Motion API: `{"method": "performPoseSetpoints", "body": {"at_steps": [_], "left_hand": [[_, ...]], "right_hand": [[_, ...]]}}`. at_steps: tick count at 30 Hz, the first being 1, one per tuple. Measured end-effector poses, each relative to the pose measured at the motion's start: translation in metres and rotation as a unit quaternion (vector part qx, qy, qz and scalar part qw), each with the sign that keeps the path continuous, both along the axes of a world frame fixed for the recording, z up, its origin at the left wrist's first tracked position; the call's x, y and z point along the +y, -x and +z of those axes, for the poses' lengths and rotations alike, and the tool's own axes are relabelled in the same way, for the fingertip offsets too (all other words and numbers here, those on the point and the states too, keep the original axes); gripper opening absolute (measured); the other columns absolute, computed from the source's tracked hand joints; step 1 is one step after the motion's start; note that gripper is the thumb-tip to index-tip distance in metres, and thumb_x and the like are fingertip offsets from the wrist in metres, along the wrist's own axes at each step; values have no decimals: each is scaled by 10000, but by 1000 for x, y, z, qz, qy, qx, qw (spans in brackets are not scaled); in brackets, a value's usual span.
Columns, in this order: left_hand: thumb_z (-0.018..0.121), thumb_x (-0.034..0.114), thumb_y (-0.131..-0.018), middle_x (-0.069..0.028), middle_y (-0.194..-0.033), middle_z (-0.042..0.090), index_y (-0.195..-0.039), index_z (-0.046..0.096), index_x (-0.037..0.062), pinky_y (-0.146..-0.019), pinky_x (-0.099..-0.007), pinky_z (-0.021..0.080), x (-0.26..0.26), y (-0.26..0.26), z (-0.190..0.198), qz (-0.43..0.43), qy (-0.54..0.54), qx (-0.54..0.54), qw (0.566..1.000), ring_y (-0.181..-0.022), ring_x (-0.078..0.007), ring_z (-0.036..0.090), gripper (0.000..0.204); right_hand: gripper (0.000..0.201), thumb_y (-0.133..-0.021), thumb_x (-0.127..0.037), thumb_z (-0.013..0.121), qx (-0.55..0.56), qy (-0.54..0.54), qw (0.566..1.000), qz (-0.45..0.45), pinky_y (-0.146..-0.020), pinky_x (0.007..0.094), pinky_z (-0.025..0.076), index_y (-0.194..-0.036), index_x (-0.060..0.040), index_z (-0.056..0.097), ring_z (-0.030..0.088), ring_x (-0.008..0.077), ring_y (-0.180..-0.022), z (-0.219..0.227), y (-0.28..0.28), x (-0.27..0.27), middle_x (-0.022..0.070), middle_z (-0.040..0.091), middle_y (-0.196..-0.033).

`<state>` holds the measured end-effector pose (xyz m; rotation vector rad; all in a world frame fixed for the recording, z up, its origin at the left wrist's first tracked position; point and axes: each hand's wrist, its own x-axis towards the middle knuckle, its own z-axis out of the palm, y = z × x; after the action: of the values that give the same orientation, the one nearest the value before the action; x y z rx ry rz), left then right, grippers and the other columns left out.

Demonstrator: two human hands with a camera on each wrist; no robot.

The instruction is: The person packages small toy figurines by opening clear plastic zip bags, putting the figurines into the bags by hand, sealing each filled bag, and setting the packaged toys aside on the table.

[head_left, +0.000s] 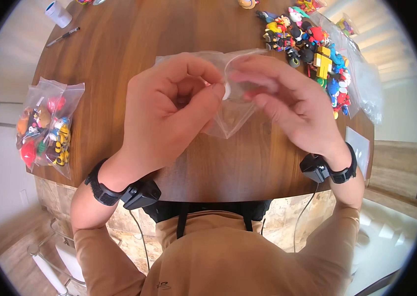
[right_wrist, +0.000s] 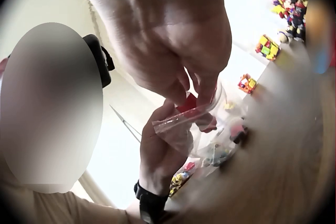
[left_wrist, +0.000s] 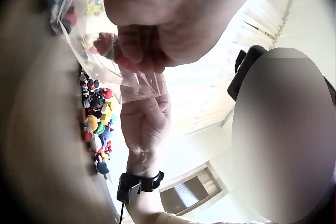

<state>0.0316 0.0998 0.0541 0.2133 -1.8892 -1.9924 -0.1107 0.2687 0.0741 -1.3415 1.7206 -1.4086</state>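
Note:
A clear plastic bag (head_left: pixel 225 121) is held up over the middle of the table, one corner hanging towards the person. My left hand (head_left: pixel 166 111) pinches its edge between thumb and curled fingers. Beside the fingertips, a small white piece (head_left: pixel 226 92) shows. My right hand (head_left: pixel 295 101) is at the other side of the bag, thumb and forefinger apart and slightly blurred. Something red (right_wrist: pixel 188 103) appears between the hands at the bag's edge in the right wrist view. Blurred coloured shapes (right_wrist: pixel 215 154) show through the bag's lower part there.
A filled zip bag of toys (head_left: pixel 46 128) lies at the left table edge. Many small figures (head_left: pixel 317 59) are heaped at the right, beside more clear plastic bags (head_left: pixel 364 84). At the back left are a pen (head_left: pixel 63 37) and a white cup (head_left: pixel 59 14).

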Motion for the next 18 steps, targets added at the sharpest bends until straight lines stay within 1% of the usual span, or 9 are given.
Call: {"method": "performPoseSetpoints", "body": {"at_steps": [1, 4, 6, 8, 10, 12, 14, 17, 18], "left_hand": [[595, -7, -932, -7, -749, 631, -1004, 628, -16, -486, -186, 395, -1, 0, -1, 7, 10, 5, 1000, -556, -31, 526, 80], [588, -16, -931, -7, -744, 625, -1001, 627, -17, -486, -187, 391, -1, 1, 0, 17, 16, 16, 1000, -557, -29, 519, 81], [585, -18, -930, -7, -741, 623, -999, 628, -17, -487, -188, 391, -1, 1, -2, 20, 14, 23, 999, -556, -28, 516, 81], [592, -14, -928, -8, -743, 625, -1000, 628, -19, -485, -186, 387, -1, 1, -5, 6, 16, 37, 999, -554, -29, 520, 80], [596, -9, -923, 4, -727, 616, -989, 629, -11, -493, -188, 380, 1, 0, -8, -11, 36, 13, 999, -558, -26, 508, 74], [600, -3, -919, 16, -712, 608, -978, 631, -2, -502, -190, 373, 1, 0, -12, -27, 55, -12, 998, -562, -22, 496, 67], [606, 16, -908, 38, -663, 569, -941, 624, 13, -522, -199, 355, -1, 2, -18, -163, 172, -128, 963, -573, -22, 463, 37], [601, 35, -907, 42, -623, 519, -896, 600, 16, -529, -213, 345, 8, 6, -35, -191, 198, -119, 954, -581, -23, 436, 21], [600, 35, -908, 37, -622, 512, -890, 596, 14, -526, -214, 344, 8, 6, -36, -206, 215, -116, 948, -579, -25, 438, 28]], "right_hand": [[287, -944, 81, 521, 0, -2, 1000, 1, -925, 306, 505, -1225, 51, 570, 636, 196, -1013, 0, 8, 4, 106, 601, -1235], [257, -902, 26, 573, 197, -40, 980, 0, -811, 330, 534, -1152, -13, 616, 667, 240, -976, 8, 34, 22, 116, 639, -1138], [248, -893, -32, 608, 358, -131, 919, -102, -806, 343, 524, -1141, -21, 626, 658, 284, -965, 17, 37, 27, 131, 643, -1131], [291, -869, -58, 651, 412, -171, 891, -86, -797, 377, 522, -1155, -34, 609, 637, 322, -943, 15, 45, 38, 119, 622, -1148], [370, -828, -54, 687, 510, -269, 816, -49, -789, 424, 515, -1182, -38, 579, 628, 336, -931, 6, 50, 49, 114, 591, -1148], [398, -813, -52, 699, 489, -304, 817, -30, -785, 435, 515, -1188, -37, 567, 626, 343, -920, 2, 51, 55, 115, 578, -1153], [427, -798, -51, 712, 466, -338, 817, -11, -780, 446, 516, -1194, -37, 554, 623, 350, -909, 2, 52, 61, 117, 566, -1158], [454, -764, -51, 731, 445, -300, 844, -1, -804, 397, 534, -1188, -36, 568, 644, 315, -934, 7, 51, 64, 112, 601, -1170], [461, -749, -60, 738, 350, -260, 900, 4, -825, 371, 534, -1181, -38, 579, 652, 291, -955, 13, 46, 64, 107, 619, -1175]]}}
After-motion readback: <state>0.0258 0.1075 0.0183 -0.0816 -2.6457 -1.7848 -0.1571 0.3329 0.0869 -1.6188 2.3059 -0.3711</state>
